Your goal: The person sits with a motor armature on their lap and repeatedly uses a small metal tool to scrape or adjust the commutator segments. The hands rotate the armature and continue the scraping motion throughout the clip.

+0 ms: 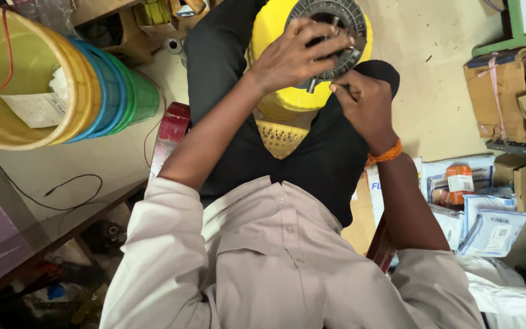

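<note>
On the lap, yellow housing (287, 91) upright, dark ring (336, 18) facing camera, left hand (290, 58) fingers clasping it.

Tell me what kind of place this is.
Probably a small repair workshop or parts shop: both hands work on a yellow device with a grey metal disc, beside stacked plastic buckets, cardboard boxes and packaged parts.

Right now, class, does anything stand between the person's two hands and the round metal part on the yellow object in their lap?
Nothing visible does. The left hand lies spread directly on the round metal part, fingers across its face. The right hand touches its lower rim, pinched at a small piece there. The yellow object sits underneath.
</note>
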Tool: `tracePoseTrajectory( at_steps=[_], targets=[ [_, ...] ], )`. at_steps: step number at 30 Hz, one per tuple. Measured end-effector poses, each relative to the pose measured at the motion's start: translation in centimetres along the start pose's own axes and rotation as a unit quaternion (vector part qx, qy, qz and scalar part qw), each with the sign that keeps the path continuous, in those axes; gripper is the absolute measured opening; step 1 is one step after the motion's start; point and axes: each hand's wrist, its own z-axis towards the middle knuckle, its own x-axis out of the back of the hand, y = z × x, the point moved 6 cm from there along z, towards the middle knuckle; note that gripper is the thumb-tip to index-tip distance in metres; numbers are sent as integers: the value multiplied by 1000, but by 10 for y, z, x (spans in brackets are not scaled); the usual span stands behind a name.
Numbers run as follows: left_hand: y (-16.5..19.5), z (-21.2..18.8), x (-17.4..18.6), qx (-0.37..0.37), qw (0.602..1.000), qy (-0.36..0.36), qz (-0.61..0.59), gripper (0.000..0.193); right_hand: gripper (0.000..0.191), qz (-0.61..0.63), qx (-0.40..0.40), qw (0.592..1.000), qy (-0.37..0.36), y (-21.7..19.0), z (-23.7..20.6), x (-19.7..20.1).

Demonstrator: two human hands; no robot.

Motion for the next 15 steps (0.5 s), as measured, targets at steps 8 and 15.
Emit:
tracePoseTrajectory(
  at_steps=[8, 15],
  targets=[
    [6, -28, -15, 177, 972, -6, -157, 12, 8, -35, 77, 996, 12, -20, 2, 42],
    [13, -49, -51, 545, 725, 178, -381, 7, 7, 50, 149, 985, 68, -11, 71, 28]
  ],
)
